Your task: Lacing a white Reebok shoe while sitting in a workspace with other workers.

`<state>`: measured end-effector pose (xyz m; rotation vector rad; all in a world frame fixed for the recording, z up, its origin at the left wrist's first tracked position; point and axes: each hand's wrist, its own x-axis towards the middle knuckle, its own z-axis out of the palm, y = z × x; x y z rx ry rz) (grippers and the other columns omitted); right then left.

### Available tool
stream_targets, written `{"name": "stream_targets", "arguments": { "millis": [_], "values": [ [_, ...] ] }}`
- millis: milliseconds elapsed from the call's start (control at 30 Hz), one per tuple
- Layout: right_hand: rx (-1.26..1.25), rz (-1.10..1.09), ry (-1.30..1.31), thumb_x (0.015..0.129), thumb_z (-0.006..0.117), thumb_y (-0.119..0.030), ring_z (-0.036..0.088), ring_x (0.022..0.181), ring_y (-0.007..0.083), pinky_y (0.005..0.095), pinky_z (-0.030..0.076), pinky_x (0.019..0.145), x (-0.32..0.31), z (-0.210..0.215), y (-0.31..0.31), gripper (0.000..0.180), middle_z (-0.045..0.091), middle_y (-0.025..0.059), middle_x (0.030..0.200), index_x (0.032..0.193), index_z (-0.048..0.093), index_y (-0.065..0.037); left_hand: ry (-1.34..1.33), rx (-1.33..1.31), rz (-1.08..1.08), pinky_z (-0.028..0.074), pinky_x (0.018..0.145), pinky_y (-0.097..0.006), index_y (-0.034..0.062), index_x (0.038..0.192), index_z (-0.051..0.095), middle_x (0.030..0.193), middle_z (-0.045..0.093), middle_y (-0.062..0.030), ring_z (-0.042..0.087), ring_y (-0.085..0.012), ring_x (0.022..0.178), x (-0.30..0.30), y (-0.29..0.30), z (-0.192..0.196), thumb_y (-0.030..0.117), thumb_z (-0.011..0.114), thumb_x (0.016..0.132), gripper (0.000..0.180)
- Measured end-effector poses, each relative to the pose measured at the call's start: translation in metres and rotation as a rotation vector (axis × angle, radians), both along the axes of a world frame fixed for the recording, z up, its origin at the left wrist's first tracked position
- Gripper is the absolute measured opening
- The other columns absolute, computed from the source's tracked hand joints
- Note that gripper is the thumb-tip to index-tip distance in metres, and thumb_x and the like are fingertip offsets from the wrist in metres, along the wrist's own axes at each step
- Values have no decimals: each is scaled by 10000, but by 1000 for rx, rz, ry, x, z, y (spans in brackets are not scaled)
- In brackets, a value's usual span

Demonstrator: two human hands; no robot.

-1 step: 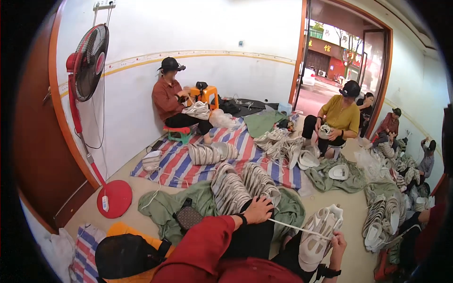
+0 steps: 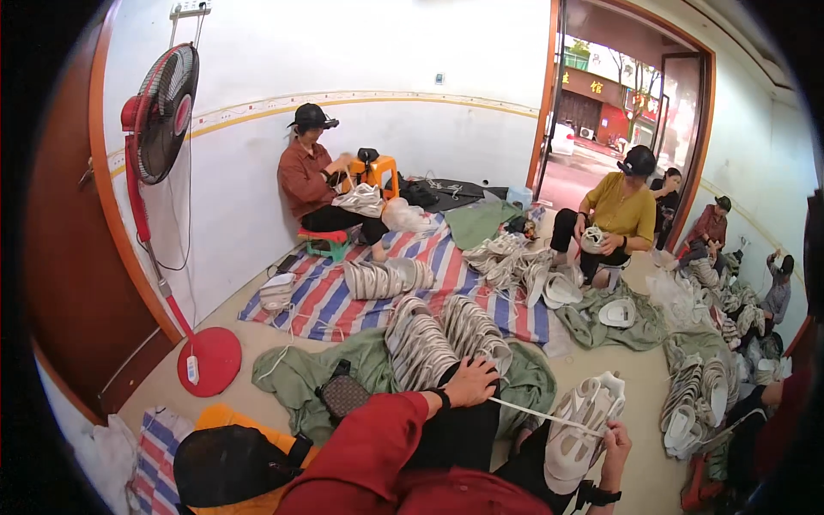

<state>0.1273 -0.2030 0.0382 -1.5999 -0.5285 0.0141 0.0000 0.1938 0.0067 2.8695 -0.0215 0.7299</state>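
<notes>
A beige and white sneaker [image 2: 568,446] rests on my right thigh, sole down, its toe toward me. One pale shoelace [image 2: 534,414] runs taut from its upper across to my left hand [image 2: 470,382]. That hand lies over my left knee, fingers bent, with the lace held at its thumb side; the exact grip is hidden. At the shoe's right edge my right hand [image 2: 614,442] pinches the lace close to the eyelets. Just beyond my left knee stand two rows of nested matching sneakers [image 2: 416,343] on a green cloth [image 2: 360,360].
A striped sheet [image 2: 322,305] with more shoes [image 2: 386,279] spreads ahead. Co-workers handle shoes at the back, beside the doorway and far right. A red-based fan [image 2: 209,362] stands left. Near my left arm lie a brown pouch [image 2: 343,393] and a black bag [image 2: 227,468]. Shoe piles [image 2: 695,399] lie right.
</notes>
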Motion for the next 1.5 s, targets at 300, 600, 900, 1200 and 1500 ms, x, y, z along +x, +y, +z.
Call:
{"name": "stream_targets", "arguments": {
  "millis": [300, 600, 900, 1200, 1500],
  "values": [
    [-34, 5, -77, 879, 634, -130, 459, 828, 97, 248, 379, 738, 0, 2, -2, 203, 575, 40, 1068, 744, 508, -45, 1, -2, 17, 331, 994, -535, 112, 1151, 605, 1282, 511, -117, 427, -333, 1240, 1, 0, -4, 294, 549, 860, 348],
    [-24, -2, -46, 871, 603, -106, 474, 840, 102, 246, 389, 727, 0, -5, -5, 207, 577, 52, 1078, 714, 486, -36, -23, -31, 46, 320, 1000, -514, 140, 1139, 624, 1288, 531, -89, 429, -310, 1250, 1, 2, -12, 301, 549, 849, 340],
    [-129, -87, -94, 807, 593, -38, 555, 974, 198, 306, 421, 866, -4, 8, 5, 132, 622, 118, 1081, 704, 521, 4, -9, -84, 44, 327, 1036, -540, 128, 1136, 638, 1288, 554, -97, 451, -305, 1256, 5, 10, -12, 280, 573, 822, 354],
    [-4, -21, -74, 810, 632, -21, 531, 1051, 190, 329, 391, 954, -4, 7, 1, 171, 614, 85, 1110, 688, 513, -26, 18, -75, 26, 311, 1033, -488, 137, 1129, 650, 1284, 547, -78, 439, -288, 1257, 10, 4, -4, 263, 612, 808, 346],
    [-2, -24, -88, 809, 654, -53, 520, 1066, 184, 333, 384, 966, -7, 3, 0, 183, 615, 77, 1116, 682, 524, -33, 15, -98, 10, 309, 1030, -481, 138, 1121, 645, 1289, 541, -72, 443, -293, 1254, 7, 6, -7, 255, 612, 805, 338]
  ]
}}
